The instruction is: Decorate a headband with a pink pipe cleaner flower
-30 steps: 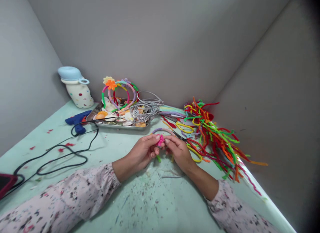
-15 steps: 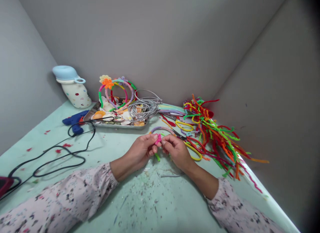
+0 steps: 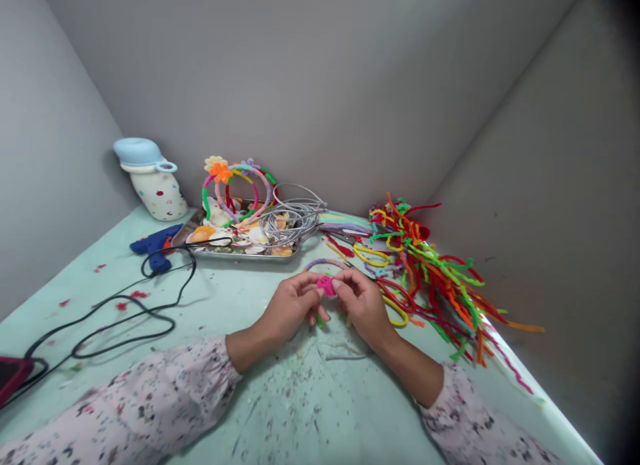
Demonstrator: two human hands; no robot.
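Between my two hands is a small pink pipe-cleaner flower point(image 3: 327, 285), its petals bunched together. My left hand point(image 3: 293, 302) pinches its left side with thumb and fingers. On the other side, my right hand point(image 3: 363, 305) grips its edge between thumb and forefinger. Behind the hands lies a purple and orange pipe-cleaner band point(image 3: 320, 262), partly covered by them. A bit of green fuzzy stem point(image 3: 320, 321) shows under my left fingers. Close to my right hand, scissors with red handles point(image 3: 397, 290) rest on the table.
A metal tray point(image 3: 240, 254) holds wire coils point(image 3: 293, 218) and flower-trimmed headbands point(image 3: 215, 195). To its left are a blue glue gun point(image 3: 157, 245) with a looping black cord and a white bottle point(image 3: 157, 195). Many-coloured pipe cleaners point(image 3: 435, 272) heap on the right.
The pink flower has turned so that more of its face shows. My right hand has shifted its pinch onto the flower's right edge. The whole view has moved slightly.
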